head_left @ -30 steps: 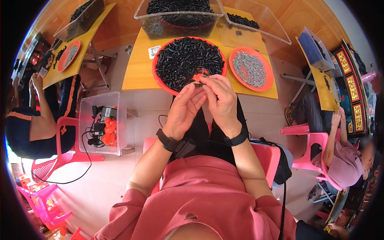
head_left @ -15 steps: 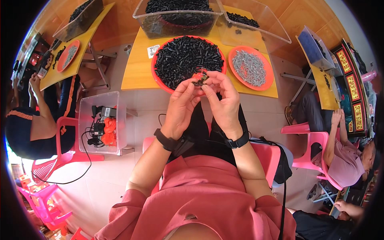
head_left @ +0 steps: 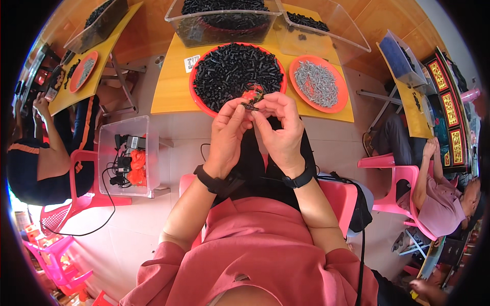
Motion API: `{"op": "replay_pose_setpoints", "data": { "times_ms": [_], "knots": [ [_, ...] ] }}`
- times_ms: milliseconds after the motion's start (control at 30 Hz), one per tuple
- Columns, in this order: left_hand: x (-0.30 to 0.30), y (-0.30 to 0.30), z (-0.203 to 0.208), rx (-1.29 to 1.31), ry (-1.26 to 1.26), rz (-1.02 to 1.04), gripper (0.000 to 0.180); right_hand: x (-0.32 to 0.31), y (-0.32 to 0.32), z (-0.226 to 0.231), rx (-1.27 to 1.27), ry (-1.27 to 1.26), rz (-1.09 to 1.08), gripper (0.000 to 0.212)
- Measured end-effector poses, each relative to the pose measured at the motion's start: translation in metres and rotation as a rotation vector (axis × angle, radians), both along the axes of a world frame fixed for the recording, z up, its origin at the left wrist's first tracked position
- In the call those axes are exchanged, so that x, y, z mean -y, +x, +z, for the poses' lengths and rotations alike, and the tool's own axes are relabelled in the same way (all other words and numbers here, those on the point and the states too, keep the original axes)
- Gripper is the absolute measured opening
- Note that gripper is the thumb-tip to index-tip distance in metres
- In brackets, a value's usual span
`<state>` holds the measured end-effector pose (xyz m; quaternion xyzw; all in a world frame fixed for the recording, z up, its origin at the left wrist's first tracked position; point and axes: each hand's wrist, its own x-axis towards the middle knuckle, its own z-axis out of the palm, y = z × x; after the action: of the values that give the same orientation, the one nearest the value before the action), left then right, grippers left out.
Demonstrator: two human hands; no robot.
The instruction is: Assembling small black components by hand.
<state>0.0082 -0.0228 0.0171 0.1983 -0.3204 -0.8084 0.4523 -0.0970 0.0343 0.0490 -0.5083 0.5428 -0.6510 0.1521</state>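
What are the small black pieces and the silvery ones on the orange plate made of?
Black pieces: probably plastic or rubber, evenly black with a faint sheen. Silvery pieces: likely metal with bright grey glints, though too small to be sure.

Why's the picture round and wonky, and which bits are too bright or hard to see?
Head view: wide lens, black corners, left table slanting; head view: floor glary at lower left; head view: dark bit between left hand and right hand, too tiny to make out.
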Motion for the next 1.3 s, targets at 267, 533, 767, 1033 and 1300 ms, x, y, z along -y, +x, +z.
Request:
{"op": "replay_pose_setpoints", "data": {
  "times_ms": [267,533,767,1033,1300],
  "knots": [
    [-0.002,-0.001,-0.002,0.041,-0.042,0.048,0.016,0.003,0.003,-0.01,0.069,-0.081,0.038,0.032],
    [-0.012,-0.006,-0.006,-0.074,-0.016,0.095,0.016,0.006,0.013,-0.022,0.184,-0.118,0.026,0.031],
    [-0.004,-0.003,-0.007,-0.098,0.092,-0.02,0.016,0.004,0.002,-0.017,-0.032,-0.095,-0.088,0.026],
    [-0.003,0.0,-0.001,-0.009,0.12,-0.109,0.017,-0.005,-0.019,0.006,-0.302,-0.008,-0.058,0.03],
    [-0.005,0.001,0.005,0.043,0.005,-0.256,0.017,-0.01,-0.049,0.043,-0.699,0.095,0.207,0.036]
  ]
}}
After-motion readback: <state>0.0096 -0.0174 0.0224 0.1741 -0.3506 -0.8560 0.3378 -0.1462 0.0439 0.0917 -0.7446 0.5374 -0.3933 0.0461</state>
